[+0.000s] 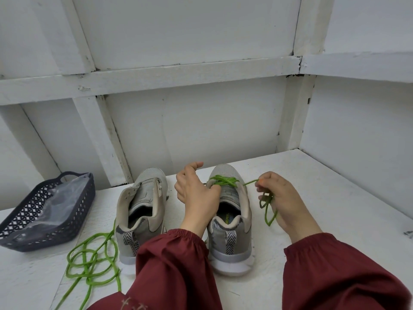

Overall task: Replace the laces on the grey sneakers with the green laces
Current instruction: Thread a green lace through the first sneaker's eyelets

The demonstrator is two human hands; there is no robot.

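Right hand pinching the green lace, left hand curled over its crossings.
Lace threaded through the front eyelets of the laced sneaker, one strand stretched to the right fingers, loops hanging below that hand. Left index finger lifted, other fingers gripping lace at the tongue. Just beside, to the left: unlaced sneaker, both heels toward the camera. Second green lace in loose coils on the white table. Farther left, dark basket holding clear plastic.
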